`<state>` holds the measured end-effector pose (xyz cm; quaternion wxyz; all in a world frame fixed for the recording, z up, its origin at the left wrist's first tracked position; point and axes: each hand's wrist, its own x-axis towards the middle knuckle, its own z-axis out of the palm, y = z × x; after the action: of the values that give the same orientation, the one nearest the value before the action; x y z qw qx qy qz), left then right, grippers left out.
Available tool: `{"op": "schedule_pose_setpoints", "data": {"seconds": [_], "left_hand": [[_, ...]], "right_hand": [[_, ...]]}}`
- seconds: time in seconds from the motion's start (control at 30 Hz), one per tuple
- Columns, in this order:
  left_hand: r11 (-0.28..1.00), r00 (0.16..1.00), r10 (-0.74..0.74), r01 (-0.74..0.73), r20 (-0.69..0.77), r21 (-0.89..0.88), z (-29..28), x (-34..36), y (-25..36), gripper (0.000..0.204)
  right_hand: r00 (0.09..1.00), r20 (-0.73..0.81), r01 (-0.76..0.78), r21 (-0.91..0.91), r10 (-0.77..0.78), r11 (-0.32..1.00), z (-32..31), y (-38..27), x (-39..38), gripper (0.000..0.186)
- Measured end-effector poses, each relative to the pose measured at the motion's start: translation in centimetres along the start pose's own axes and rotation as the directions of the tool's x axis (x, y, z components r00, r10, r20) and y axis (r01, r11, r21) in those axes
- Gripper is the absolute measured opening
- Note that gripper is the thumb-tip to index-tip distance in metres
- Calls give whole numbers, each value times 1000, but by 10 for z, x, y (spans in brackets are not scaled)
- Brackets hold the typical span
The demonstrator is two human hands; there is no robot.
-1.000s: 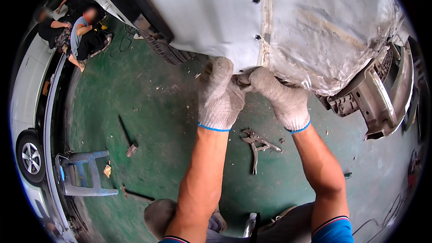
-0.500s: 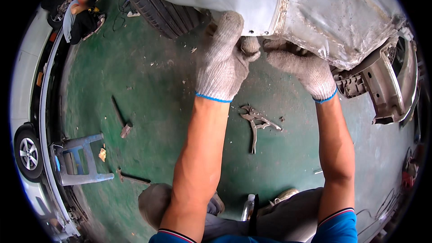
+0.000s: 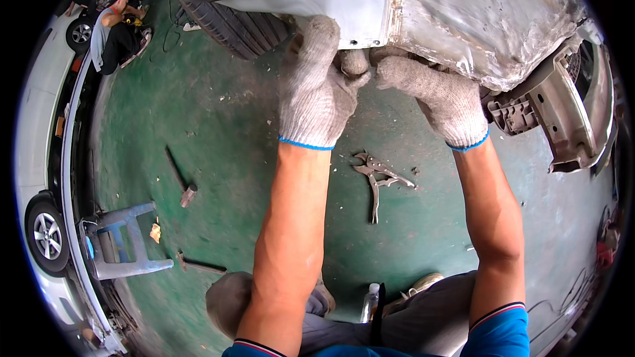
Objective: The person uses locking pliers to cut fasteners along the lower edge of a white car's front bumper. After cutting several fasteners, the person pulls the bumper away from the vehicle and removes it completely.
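Silver body panel (image 3: 436, 13): sits right of the tyre (image 3: 231, 30), which is the landmark for everything here. Both gloved hands are at the panel's lower edge.

Left hand (image 3: 314, 89): just right of the tyre. One digit lies up over the panel face, another is curled just below the edge. Can't tell if they're clamped on anything; the far side is hidden.

Right hand (image 3: 446, 96): further right of the tyre, index finger pointing back toward it, other fingers tucked under the edge and partly hidden. Grip there: can't tell.

Risks, my read:
- Cut. Edge looks ragged on the side away from the tyre. A slip could drive fingers along it; knit likely gives only modest cover, and the forearms (image 3: 294, 211) are bare.
- Pinch. Fingertips go behind the edge, so any panel movement could trap them.
- Snag. Bent metal bracket (image 3: 562, 116), far right of the tyre, is near the right wrist; a sharp pull outward could catch it.
- Trip. Locking pliers (image 3: 374, 168) below and right of the tyre, plus one hammer (image 3: 189, 194) and a second hammer (image 3: 204, 267) below it, all loose on the floor. A step back or sideways could land on one.
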<state>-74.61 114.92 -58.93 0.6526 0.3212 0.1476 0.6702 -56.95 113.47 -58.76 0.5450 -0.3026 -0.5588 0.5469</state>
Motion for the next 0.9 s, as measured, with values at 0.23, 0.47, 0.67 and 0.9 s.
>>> {"op": "schedule_pose_setpoints", "data": {"seconds": [0.23, 0.47, 0.67, 0.9], "left_hand": [[998, 1000, -15, 15, -3, -58, 2, -1, -2, 32], [995, 999, -12, 8, 38, 95, -7, 0, -1, 77], [997, 997, -49, 46, 52, 64, -8, -1, 0, 59], [1000, 997, -18, 17, 74, 14, -11, 3, -4, 55]], "right_hand": [[999, -13, -30, 64, 31, 997, -1, 5, -2, 29], [998, -51, 36, -93, -41, 995, 2, 5, 0, 26], [999, 42, 24, 94, -28, 995, 7, -13, 3, 27], [1000, 0, 20, 50, -20, 999, 3, 8, 6, 28]]}}
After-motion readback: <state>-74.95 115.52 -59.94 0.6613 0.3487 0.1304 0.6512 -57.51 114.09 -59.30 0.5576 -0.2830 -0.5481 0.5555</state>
